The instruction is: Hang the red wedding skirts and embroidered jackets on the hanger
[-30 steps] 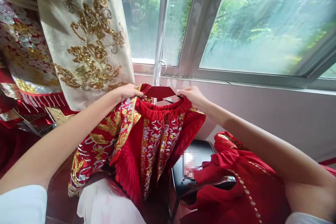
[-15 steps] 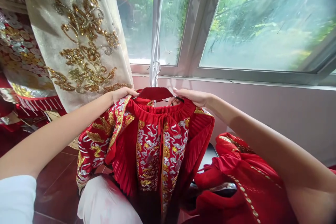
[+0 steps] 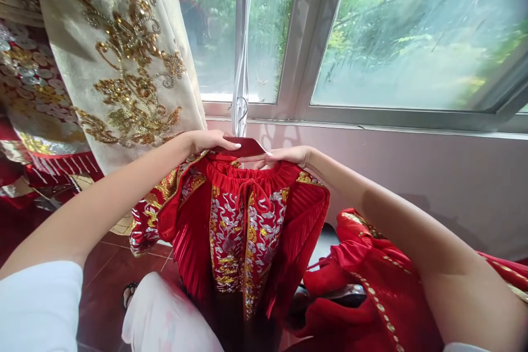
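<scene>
A red pleated skirt [image 3: 243, 231] with gold and silver embroidery hangs from a red hanger [image 3: 246, 146] with a metal hook [image 3: 242, 105]. My left hand [image 3: 208, 141] is closed over the hanger's left end and the waistband. My right hand [image 3: 284, 156] grips the waistband at the hanger's right side, fingers curled around it. The skirt hangs down in front of my knees.
A cream garment [image 3: 119, 60] with gold sequin work hangs at the left beside more embroidered cloth. Another red garment [image 3: 371, 280] lies over a dark chair [image 3: 330, 291] at the lower right. A window [image 3: 371, 38] and pink wall [image 3: 412, 176] stand ahead. Dark red floor tiles [image 3: 107, 269] lie below.
Both hands have drawn closer together over the hanger, the left now lying on top of it. The skirt has shifted slightly right, and its left panel has folded in.
</scene>
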{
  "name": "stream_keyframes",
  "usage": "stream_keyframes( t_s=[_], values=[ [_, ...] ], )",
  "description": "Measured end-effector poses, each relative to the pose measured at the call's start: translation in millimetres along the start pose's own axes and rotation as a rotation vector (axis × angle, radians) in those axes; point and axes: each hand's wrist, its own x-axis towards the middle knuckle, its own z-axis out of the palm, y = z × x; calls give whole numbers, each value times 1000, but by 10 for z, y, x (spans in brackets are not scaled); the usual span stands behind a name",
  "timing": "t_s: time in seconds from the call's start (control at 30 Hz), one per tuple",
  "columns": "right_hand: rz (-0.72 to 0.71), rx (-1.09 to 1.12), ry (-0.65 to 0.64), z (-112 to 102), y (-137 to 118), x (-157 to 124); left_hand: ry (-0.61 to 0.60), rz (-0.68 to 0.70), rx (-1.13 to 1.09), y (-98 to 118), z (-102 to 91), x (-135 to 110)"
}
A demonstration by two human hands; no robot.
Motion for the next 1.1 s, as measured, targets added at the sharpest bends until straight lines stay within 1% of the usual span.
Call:
stream_keyframes(
  t_s=[0.07,0.13,0.2,0.27,0.37,0.43,0.53,0.57,0.6,0.63,0.67,0.73,0.8,0.87,0.93,1.0,1.1],
  values=[
    [127,-24,16,25,-79,4,-5,33,-1,-52,-12,5],
    [204,-71,57,46,-148,6,-2,56,0,-82,-12,7],
    [200,-153,106,49,-184,16,11,66,-4,-93,-1,13],
    [153,-254,215,26,-184,31,19,76,-13,-95,12,26],
    [65,-391,463,-5,-147,49,46,124,-26,-92,29,57],
    [40,-555,680,43,-116,60,71,146,-35,-91,45,78],
    [36,-988,1139,268,-41,128,97,137,-85,-100,82,113],
    [23,-1138,1256,370,-3,174,103,139,-106,-109,94,126],
    [13,-1264,1319,474,38,231,102,148,-121,-119,104,139],
    [19,-1354,1331,572,80,297,95,162,-129,-131,111,152],
    [44,-1404,1315,660,115,367,87,176,-129,-144,113,163],
    [127,-1422,1281,789,155,497,76,196,-115,-166,110,181],
    [188,-1419,1269,853,140,587,89,208,-97,-180,103,191],
    [236,-1401,1243,862,82,625,99,216,-88,-187,99,195],
    [325,-1280,1217,828,6,627,92,211,-90,-191,103,196],
    [412,-1081,1208,766,-60,618,85,200,-96,-192,113,195],
    [451,-868,1169,654,-110,619,97,184,-100,-185,133,185]
  ],
)
